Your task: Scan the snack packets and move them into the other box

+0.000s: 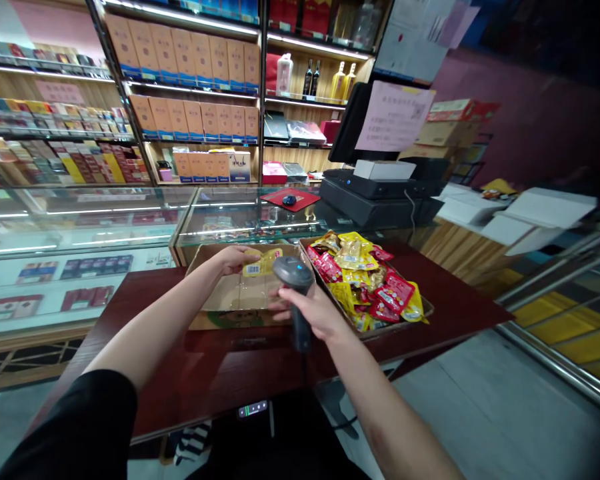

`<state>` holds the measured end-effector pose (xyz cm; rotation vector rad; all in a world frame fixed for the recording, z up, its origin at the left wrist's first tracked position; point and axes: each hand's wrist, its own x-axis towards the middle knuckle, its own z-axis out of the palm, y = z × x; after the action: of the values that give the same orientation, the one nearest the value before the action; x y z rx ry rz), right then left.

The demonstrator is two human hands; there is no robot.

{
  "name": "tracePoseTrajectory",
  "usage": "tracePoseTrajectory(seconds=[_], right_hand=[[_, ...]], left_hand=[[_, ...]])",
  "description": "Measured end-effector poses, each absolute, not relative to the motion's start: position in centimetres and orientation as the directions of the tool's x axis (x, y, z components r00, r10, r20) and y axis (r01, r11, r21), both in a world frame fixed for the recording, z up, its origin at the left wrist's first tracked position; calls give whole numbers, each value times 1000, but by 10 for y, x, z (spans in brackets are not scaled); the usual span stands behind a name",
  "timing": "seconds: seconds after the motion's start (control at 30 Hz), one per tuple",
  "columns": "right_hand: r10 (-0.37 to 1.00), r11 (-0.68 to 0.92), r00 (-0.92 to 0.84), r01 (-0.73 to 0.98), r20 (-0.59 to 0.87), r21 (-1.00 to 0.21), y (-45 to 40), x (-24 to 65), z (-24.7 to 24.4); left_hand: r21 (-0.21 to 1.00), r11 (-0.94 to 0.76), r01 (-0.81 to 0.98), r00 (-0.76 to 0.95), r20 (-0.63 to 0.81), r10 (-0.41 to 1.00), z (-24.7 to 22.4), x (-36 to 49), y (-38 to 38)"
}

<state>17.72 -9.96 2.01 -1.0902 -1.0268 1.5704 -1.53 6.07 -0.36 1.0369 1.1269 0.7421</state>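
In my left hand (236,259) is a yellow snack packet (260,263), pinched at its left end, with a barcode facing me. It hangs over an open cardboard box (235,320) whose bare bottom shows. My right hand (310,310) grips the handle of a dark grey barcode scanner (294,272), which has a small blue light on top. The scanner's head is just right of the packet and apart from it. Some right fingers are blurred. To the right, a second cardboard box (363,333) is heaped with red and yellow snack packets (375,280).
Both boxes stand on a dark red wooden table (155,320). Behind it runs a glass display counter (105,220), bearing a mouse (289,199) on a red mat and a monitor (353,127) over a black till (365,200). Metal railings (570,340) stand at the right.
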Motion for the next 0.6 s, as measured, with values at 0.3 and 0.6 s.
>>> tracePoseTrajectory(seconds=[0.3, 0.6], right_hand=[[960, -263, -155, -223, -232, -939, -122, 138, -14], [963, -262, -126, -235, -238, -936, -124, 133, -13]], left_hand=[[916, 395, 76, 287, -399, 871, -11, 3, 49], [910, 410, 65, 342, -407, 847, -16, 9, 50]])
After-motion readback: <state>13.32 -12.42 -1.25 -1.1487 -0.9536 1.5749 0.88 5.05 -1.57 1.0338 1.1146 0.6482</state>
